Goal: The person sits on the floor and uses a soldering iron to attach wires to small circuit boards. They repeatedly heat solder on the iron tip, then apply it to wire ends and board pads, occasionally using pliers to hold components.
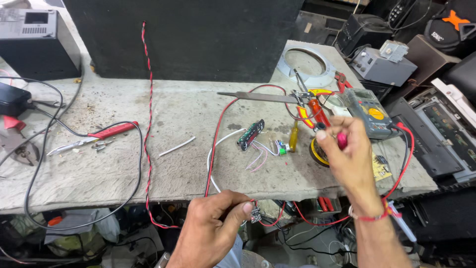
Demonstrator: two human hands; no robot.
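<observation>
1. Past the front edge of the bench [148, 164], the left hand [210, 228] pinches a tiny circuit board [256, 215] between thumb and finger. It hangs over open air, so a loose grip could drop it into the clutter below.
2. Near the right end of the bench, the right hand [347, 149] is closed around a pink-handled tool [341, 141].
3. Thin red and black wires [216, 149] run from the tiny board up across the bench. A tug could snap them off.
4. Beside that hand sits a multimeter [369, 113]. A bump could knock it.
</observation>
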